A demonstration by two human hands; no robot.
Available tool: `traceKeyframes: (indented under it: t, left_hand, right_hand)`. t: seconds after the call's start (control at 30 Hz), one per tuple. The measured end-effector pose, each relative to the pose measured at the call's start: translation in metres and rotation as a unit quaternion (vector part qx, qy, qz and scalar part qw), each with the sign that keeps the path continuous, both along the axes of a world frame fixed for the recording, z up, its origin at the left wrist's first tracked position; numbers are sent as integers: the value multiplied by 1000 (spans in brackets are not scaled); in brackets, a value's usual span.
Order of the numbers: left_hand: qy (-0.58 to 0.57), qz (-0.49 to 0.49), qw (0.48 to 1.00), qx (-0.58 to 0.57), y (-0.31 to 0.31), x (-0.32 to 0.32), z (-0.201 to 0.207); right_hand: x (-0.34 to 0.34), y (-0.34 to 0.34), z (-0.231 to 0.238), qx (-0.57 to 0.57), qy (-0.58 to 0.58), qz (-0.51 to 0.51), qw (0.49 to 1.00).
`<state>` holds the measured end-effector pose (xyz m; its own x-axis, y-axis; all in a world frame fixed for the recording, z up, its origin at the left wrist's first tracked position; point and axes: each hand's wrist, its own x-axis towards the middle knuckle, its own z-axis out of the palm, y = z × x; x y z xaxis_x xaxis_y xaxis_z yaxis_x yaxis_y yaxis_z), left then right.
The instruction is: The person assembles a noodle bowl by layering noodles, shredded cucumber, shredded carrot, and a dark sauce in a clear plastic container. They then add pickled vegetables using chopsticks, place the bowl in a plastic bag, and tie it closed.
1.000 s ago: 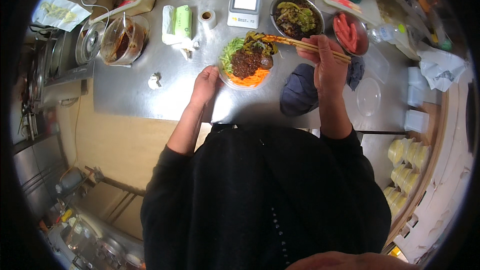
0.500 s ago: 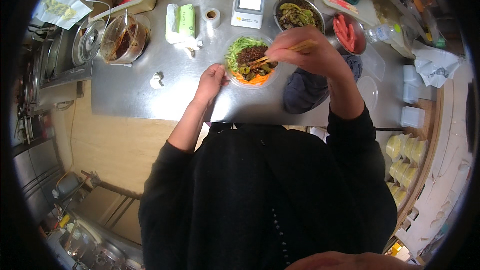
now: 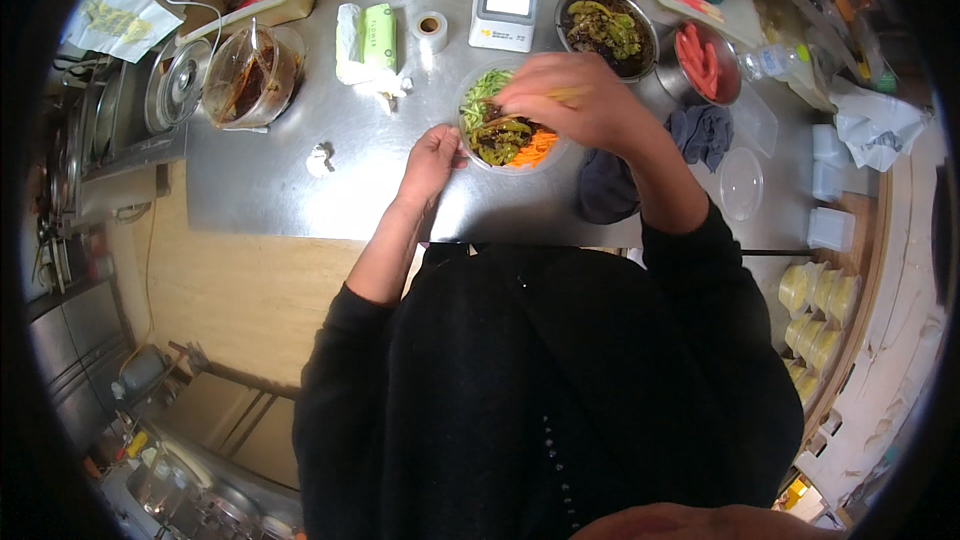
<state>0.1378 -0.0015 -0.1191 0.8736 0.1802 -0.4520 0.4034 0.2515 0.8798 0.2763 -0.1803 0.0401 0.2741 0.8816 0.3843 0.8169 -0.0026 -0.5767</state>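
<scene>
A round clear plastic bowl (image 3: 470, 152) stands on the steel counter, filled with shredded cucumber (image 3: 483, 92), carrot strips (image 3: 537, 148) and dark green pickled greens (image 3: 500, 141). My left hand (image 3: 433, 162) grips the bowl's left rim between thumb and fingers. Over the bowl's upper right, my right hand (image 3: 575, 100) is closed around wooden chopsticks (image 3: 565, 95), whose tips reach down to the greens. The hand covers part of the bowl and most of the dark minced topping. Behind it sits a metal bowl of pickled greens (image 3: 605, 32).
To the right are a steel pot of pink sausages (image 3: 697, 60), dark cloths (image 3: 610, 185) and a clear lid (image 3: 740, 183). A scale with a screen (image 3: 505, 5), a tape roll (image 3: 429, 32), a tissue pack (image 3: 375, 40) and a sauce tub (image 3: 255, 75) stand along the back and left.
My right hand has moved left and slightly down over the bowl with the chopsticks, covering more of the food. My left hand stays at the rim. The view has shifted slightly.
</scene>
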Motion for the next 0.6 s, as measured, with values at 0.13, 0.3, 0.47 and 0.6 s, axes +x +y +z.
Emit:
traceKeyframes:
  t: [0.13,0.3,0.47,0.6]
  left_hand:
    - [10,9,1000,-9,0,-1,-1]
    - [18,10,1000,-10,-1,0,1]
    - [11,-4,1000,-7,1,1,4]
    - [15,-5,1000,-2,1,1,5]
  right_hand:
    - [-20,-52,-13,42,263,-139,954]
    - [-34,-75,-21,42,248,-187,949]
    - [-39,-62,-13,60,191,-188,962]
    - [-34,-42,-13,49,108,-151,981]
